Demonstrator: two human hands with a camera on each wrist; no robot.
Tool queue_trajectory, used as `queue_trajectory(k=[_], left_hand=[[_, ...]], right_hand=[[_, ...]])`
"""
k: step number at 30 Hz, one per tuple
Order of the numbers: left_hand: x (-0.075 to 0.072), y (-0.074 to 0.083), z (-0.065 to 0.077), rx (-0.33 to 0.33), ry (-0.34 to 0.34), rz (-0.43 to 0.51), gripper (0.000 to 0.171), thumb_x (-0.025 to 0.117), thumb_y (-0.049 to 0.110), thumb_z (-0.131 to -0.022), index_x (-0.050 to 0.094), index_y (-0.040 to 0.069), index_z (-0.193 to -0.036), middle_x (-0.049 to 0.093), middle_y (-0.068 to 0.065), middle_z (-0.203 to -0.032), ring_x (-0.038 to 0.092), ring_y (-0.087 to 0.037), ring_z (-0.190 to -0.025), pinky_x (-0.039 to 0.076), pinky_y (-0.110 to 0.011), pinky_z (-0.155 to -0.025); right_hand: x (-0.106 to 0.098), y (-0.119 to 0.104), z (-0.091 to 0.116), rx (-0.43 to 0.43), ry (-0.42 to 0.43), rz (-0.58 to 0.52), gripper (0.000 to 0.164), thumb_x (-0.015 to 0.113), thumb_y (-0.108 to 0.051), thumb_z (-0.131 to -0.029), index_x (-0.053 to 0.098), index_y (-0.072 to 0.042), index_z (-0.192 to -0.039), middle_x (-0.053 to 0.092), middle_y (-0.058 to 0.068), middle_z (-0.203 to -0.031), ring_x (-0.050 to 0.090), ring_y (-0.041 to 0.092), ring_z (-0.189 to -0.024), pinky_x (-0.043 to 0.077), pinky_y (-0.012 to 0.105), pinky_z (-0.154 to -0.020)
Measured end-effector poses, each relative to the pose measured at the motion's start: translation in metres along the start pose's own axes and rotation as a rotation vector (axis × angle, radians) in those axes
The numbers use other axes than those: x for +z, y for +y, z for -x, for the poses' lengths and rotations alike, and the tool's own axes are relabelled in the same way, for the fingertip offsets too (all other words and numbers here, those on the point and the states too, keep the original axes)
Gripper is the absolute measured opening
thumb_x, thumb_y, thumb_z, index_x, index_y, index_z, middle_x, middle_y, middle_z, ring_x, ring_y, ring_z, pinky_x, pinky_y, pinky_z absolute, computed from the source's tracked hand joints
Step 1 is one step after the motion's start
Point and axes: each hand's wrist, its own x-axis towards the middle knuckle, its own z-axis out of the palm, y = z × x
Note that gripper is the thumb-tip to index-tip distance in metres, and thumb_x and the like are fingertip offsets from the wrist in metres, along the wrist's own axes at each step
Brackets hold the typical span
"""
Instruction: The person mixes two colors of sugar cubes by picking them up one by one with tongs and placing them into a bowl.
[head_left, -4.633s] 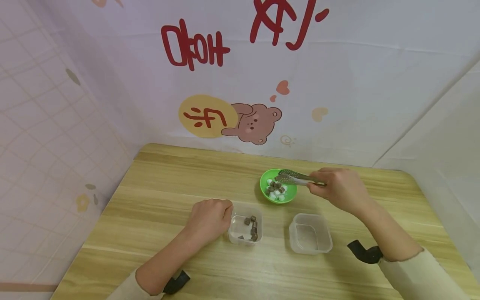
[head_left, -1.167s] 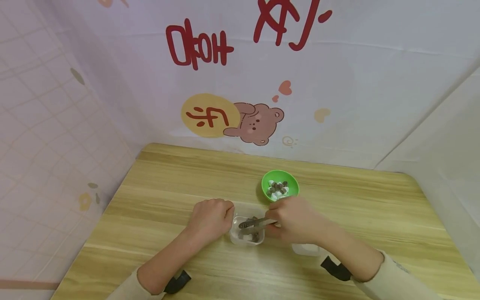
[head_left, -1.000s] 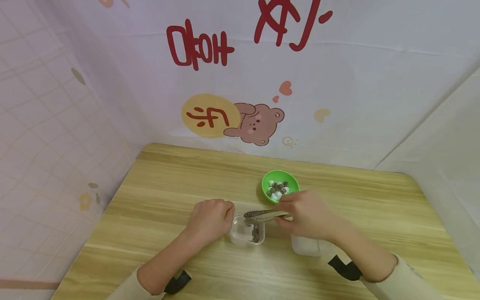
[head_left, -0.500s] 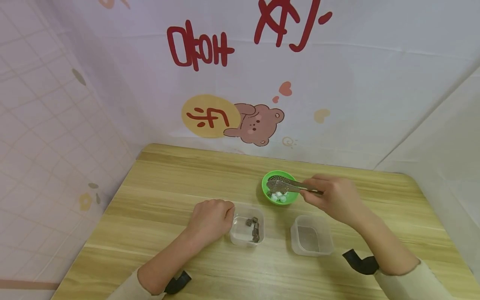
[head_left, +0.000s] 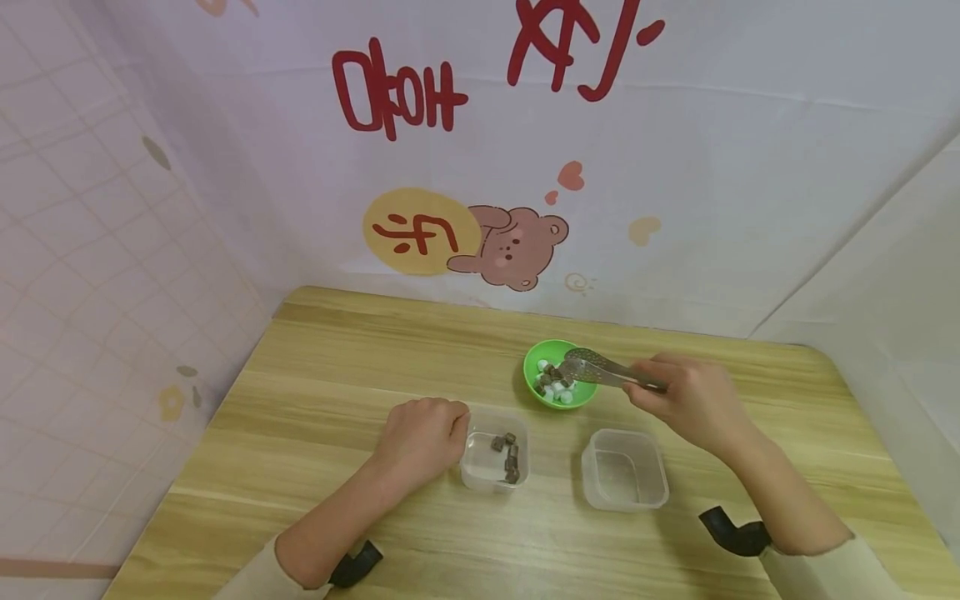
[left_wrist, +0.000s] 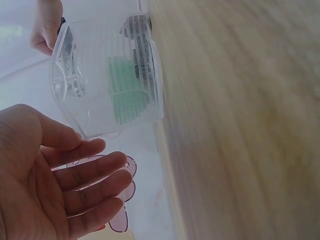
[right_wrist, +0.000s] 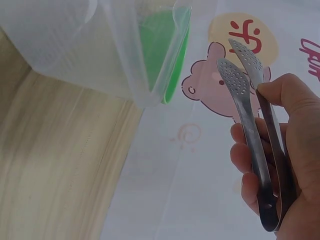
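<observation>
My left hand [head_left: 422,437] pinches the rim of a clear plastic container [left_wrist: 90,115] between thumb and forefinger, the other fingers loosely bent in the left wrist view. Several brown cubes [head_left: 512,462] lie inside along its right side. My right hand [head_left: 693,404] grips metal tongs [right_wrist: 254,137] with perforated tips. Those tips hang over the right side of a green bowl [head_left: 531,377], slightly apart, with nothing between them in the right wrist view. Small white pieces [head_left: 566,397] and brown cubes [head_left: 549,375] are mixed in the bowl.
A second clear container [head_left: 622,477] with no contents stands to the right, below my right hand. All of it rests on a wood-grain table [head_left: 360,358]. A white printed sheet [head_left: 712,167] hangs behind the table's far edge.
The tongs dipped into the left container, then went back over the bowl, and now sit slightly farther right. A brown cube has gone from that container's lower left. My left hand stayed put.
</observation>
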Motion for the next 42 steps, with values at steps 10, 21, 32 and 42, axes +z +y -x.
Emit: queue_trajectory(k=[10,21,32,42], left_hand=[[-0.001,0.001,0.000,0.005,0.008,-0.006,0.050,0.059,0.006,-0.094,0.031,0.024,-0.057,0.018,0.016,-0.054,0.015,-0.002,-0.053,0.019,-0.022,-0.044],[-0.002,0.000,0.000,-0.003,-0.009,-0.004,0.049,0.058,0.006,-0.094,0.030,0.024,-0.057,0.017,0.016,-0.055,0.014,-0.003,-0.054,0.018,-0.022,-0.045],[-0.002,0.000,0.000,-0.002,-0.013,-0.005,0.049,0.058,0.007,-0.094,0.031,0.024,-0.057,0.018,0.016,-0.054,0.015,-0.002,-0.054,0.018,-0.023,-0.045],[-0.002,0.000,-0.001,-0.003,-0.012,-0.008,0.050,0.058,0.006,-0.094,0.030,0.024,-0.057,0.018,0.016,-0.054,0.015,-0.003,-0.054,0.019,-0.023,-0.045]], right_hand=[[-0.007,-0.006,0.001,0.004,0.010,-0.028,0.015,0.080,-0.018,-0.077,0.079,-0.014,-0.092,0.070,-0.009,-0.079,0.050,-0.004,-0.057,0.039,0.020,-0.048],[-0.012,-0.027,-0.007,-0.034,0.042,-0.066,0.024,0.080,-0.021,-0.074,0.078,-0.016,-0.097,0.070,-0.012,-0.081,0.055,-0.001,-0.061,0.042,0.018,-0.051],[-0.010,-0.052,-0.015,-0.127,0.067,-0.044,0.026,0.082,-0.027,-0.074,0.076,-0.017,-0.098,0.073,-0.011,-0.084,0.061,0.003,-0.062,0.046,0.018,-0.052],[-0.002,-0.074,-0.018,-0.179,0.006,0.036,0.032,0.082,-0.032,-0.072,0.073,-0.012,-0.096,0.071,-0.007,-0.084,0.063,0.006,-0.062,0.044,0.021,-0.048]])
